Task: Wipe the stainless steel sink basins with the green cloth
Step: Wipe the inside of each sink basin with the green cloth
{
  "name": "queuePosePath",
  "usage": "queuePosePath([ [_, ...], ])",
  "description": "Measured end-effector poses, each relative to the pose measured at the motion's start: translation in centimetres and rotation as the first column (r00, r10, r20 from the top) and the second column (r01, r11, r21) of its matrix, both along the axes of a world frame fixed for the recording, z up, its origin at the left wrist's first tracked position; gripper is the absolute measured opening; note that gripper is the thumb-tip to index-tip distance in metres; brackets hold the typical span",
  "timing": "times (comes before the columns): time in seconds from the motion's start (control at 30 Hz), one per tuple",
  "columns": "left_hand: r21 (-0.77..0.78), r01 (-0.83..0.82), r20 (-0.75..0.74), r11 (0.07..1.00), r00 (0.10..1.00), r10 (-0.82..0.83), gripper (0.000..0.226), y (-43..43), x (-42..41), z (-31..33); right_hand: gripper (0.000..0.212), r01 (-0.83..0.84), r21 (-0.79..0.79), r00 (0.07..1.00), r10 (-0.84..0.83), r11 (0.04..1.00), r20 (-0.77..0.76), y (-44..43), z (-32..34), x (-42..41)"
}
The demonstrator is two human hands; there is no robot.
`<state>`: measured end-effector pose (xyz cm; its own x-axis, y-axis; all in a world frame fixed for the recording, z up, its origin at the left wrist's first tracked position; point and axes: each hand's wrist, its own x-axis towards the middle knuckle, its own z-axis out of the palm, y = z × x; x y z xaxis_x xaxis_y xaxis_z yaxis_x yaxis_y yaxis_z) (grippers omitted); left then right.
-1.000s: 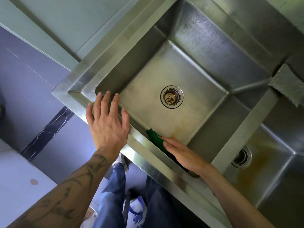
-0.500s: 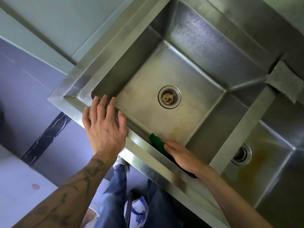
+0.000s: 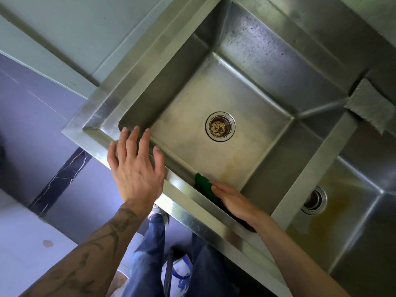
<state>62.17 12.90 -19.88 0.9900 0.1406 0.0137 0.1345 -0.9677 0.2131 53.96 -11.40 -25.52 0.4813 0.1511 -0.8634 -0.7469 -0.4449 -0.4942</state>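
A person's right hand [image 3: 233,200] presses the green cloth [image 3: 203,185] against the near wall of the stainless steel sink basin [image 3: 246,99]. Its fingers are straight and together, and the cloth shows just past the fingertips. The left hand [image 3: 137,174] rests on the sink rim [image 3: 96,125], fingers spread apart, holding nothing. The drain strainer [image 3: 220,126] lies beyond both sets of fingers.

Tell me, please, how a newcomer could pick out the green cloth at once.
Find the steel basin seen whole, with the brass-coloured strainer. At its near wall, the right hand presses the green cloth flat. It is the only deep green thing; the grey rag lies at the far end of the divider.
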Motion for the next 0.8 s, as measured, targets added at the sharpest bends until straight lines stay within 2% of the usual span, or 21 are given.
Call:
queuePosePath([
  [0.17,-0.014,-0.002,0.032,1.000,0.999,0.003,0.047,0.1,-0.1,-0.5,0.043,-0.100,-0.021,0.991,0.098,0.995,-0.088,1.2,-1.9,2.4],
  [0.37,-0.019,0.065,-0.003,0.998,0.998,-0.065,0.045,0.2,-0.1,-0.6,0.050,-0.077,-0.022,0.997,0.077,0.997,0.004,-0.6,2.7,0.2],
  [0.43,0.007,0.139,-0.010,0.990,0.990,-0.138,0.043,0.6,-0.1,-0.9,0.047,-0.095,-0.035,0.994,0.096,0.995,0.050,-0.9,4.0,0.0],
  [0.5,0.017,0.329,-0.014,0.944,0.944,-0.329,0.041,0.7,0.1,-1.2,0.040,-0.103,-0.061,0.990,0.108,0.993,0.092,-1.0,4.8,0.0],
  [0.57,-0.058,0.566,-0.087,0.822,0.817,-0.569,0.042,0.1,1.0,-1.1,0.034,-0.111,-0.079,0.984,0.121,0.991,0.129,-1.0,5.5,0.4],
  [0.63,-0.272,0.699,-0.274,0.661,0.602,-0.750,0.043,-2.3,2.3,-0.6,0.031,-0.107,-0.092,0.975,0.122,0.990,0.186,-1.2,6.1,0.6],
  [0.7,-0.488,0.703,-0.452,0.518,0.304,-0.839,0.045,-5.7,3.3,-0.4,0.030,-0.053,-0.097,0.973,0.073,0.994,0.218,-1.5,6.7,0.5],
  [0.73,-0.581,0.656,-0.509,0.482,0.169,-0.844,0.050,-7.4,3.6,-0.5,0.033,-0.026,-0.102,0.973,0.049,0.994,0.225,-1.8,6.9,0.4],
  [0.77,-0.652,0.589,-0.548,0.478,0.070,-0.834,0.055,-8.9,3.7,-0.6,0.035,-0.004,-0.113,0.973,0.030,0.994,0.228,-2.1,7.0,0.3],
  [0.8,-0.694,0.525,-0.574,0.492,0.008,-0.819,0.057,-10.1,3.7,-0.8,0.037,0.005,-0.129,0.974,0.024,0.992,0.225,-2.3,7.1,0.0],
])
